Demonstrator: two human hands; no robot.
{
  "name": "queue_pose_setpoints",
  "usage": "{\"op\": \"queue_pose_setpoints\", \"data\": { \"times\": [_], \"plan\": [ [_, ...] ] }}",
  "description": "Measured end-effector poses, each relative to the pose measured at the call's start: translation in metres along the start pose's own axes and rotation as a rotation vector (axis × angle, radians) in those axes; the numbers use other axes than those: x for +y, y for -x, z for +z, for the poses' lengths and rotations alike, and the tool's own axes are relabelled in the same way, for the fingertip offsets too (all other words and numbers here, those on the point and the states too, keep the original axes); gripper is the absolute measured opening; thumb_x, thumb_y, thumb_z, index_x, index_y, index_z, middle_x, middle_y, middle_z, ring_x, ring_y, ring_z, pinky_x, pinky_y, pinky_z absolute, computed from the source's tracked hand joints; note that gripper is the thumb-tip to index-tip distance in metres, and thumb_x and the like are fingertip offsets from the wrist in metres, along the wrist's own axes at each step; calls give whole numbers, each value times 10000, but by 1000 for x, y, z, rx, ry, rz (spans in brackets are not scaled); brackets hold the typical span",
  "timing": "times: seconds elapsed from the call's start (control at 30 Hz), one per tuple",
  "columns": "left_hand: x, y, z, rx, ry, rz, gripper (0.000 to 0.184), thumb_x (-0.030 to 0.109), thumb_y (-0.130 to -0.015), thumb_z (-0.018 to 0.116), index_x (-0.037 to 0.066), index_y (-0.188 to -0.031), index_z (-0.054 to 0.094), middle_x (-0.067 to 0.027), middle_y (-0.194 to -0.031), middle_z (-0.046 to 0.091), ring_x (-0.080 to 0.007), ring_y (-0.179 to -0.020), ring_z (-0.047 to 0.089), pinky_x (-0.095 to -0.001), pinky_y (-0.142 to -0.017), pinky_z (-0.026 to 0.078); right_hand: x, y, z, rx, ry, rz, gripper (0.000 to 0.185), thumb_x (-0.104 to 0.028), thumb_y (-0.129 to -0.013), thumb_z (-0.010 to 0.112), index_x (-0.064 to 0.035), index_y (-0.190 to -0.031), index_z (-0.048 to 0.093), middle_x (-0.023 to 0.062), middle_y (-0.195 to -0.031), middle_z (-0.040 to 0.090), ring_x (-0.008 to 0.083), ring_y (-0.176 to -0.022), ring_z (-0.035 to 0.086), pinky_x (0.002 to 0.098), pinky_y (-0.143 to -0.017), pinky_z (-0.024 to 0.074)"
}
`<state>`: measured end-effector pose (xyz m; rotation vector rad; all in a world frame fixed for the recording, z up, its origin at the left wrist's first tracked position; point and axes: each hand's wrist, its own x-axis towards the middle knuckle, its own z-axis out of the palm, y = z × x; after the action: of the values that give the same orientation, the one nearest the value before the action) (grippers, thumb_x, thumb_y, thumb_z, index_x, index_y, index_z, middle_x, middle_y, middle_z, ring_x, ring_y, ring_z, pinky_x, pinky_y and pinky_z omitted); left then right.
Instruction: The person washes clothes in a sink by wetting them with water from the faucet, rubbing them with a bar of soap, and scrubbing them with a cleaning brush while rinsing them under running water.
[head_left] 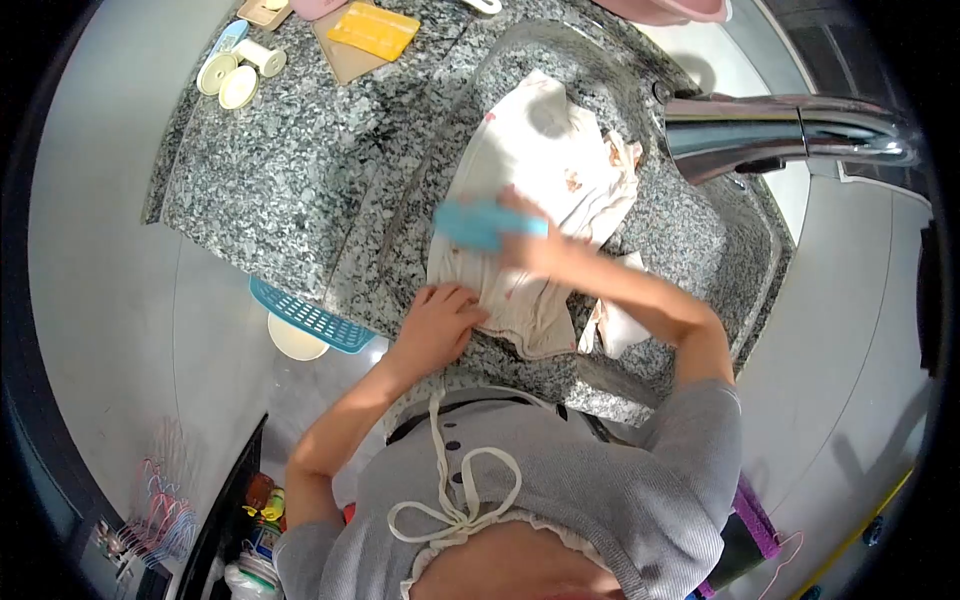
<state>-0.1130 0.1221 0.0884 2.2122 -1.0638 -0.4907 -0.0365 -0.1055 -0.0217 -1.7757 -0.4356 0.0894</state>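
A white garment (530, 140) with small reddish prints and brown stains lies spread and wrinkled in the granite sink (690, 230). My right hand (528, 245) is closed around a light-blue scrubbing brush (480, 225) over the middle of the garment; motion blurs both, and the bristles do not show. At the garment's lower left edge, my left hand (440, 318) presses down, fingers bent onto the fabric. A smaller part of white cloth (620, 325) with brown stains lies below my right forearm, and I cannot tell whether it belongs to the same garment.
A chrome faucet (740, 130) reaches over the sink from the right. On the speckled counter (270, 180) are a yellow packet (375, 32) and cream-coloured lids (238, 88). A pink basin (670, 8) stands at the back. A blue perforated basket (310, 318) is below the counter edge.
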Motion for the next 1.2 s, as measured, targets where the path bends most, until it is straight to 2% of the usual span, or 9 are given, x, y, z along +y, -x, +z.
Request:
{"op": "queue_pose_setpoints", "data": {
  "times": [0.13,0.2,0.37,0.47,0.6,0.7,0.87,1.03,1.2],
  "plan": [
    [-5,-9,-3,-63,92,7,267,26,-676,600,105,-928,634,-82,-947,552,-275,-943,515,-388,-818,416,-12,-77,-84,-184,1029,645,428,-339,-947,299,-79,-1256,440,136,-1300,451,186,-1225,400,371,-1052,276],
    [-11,-7,-4,-49,123,16,250,12,-678,602,80,-917,628,-90,-923,547,-284,-914,518,-369,-784,439,13,-45,-57,46,73,794,484,-327,-859,486,-109,-1286,418,123,-1208,521,234,-1107,489,386,-976,361],
    [-19,-6,-9,6,141,-38,181,21,-697,608,42,-877,606,-103,-877,541,-292,-881,511,-371,-766,446,-103,-7,20,-87,465,-123,521,-298,-791,611,-145,-1268,466,116,-1146,559,255,-1086,521,427,-944,396],
    [-22,-12,-12,-56,120,-34,151,33,-711,620,36,-860,601,-114,-869,547,-301,-879,515,-381,-775,448,46,-29,-41,116,-187,860,431,-288,-835,532,-119,-1227,474,117,-1065,597,255,-991,584,392,-836,493],
    [-19,-12,-18,-129,113,-51,153,47,-710,633,39,-860,604,-113,-867,547,-297,-872,521,-382,-771,453,-14,-26,-45,140,-333,848,512,-425,-913,330,-112,-1317,368,94,-1339,403,228,-1200,423,454,-1014,334],
    [-20,-6,-21,-71,90,40,157,50,-711,640,34,-864,608,-108,-865,547,-290,-859,528,-376,-749,462,-43,12,21,-68,931,-218,497,-383,-882,439,-154,-1321,391,64,-1317,443,197,-1213,403,392,-1087,180],
    [-23,-3,-15,-81,112,17,143,54,-722,618,46,-865,609,-93,-867,532,-279,-883,511,-362,-771,446,-37,-56,-70,66,1142,408,381,-368,-896,383,-109,-1132,533,68,-908,650,216,-816,636,355,-733,514],
    [-33,-10,-26,-151,141,42,230,11,-719,614,46,-947,629,-115,-896,549,-292,-885,525,-373,-778,453,-82,-14,4,-8,763,-63,531,-436,-864,438,-127,-1296,414,123,-1175,555,233,-1160,460,423,-980,364],
    [-33,-13,-32,-257,108,31,247,-31,-744,525,38,-960,624,-142,-912,548,-321,-867,534,-400,-771,452,-23,-55,-75,28,1133,542,587,-558,-801,483,-142,-1216,469,72,-1108,600,211,-1013,575,425,-916,429]
  ]
}}
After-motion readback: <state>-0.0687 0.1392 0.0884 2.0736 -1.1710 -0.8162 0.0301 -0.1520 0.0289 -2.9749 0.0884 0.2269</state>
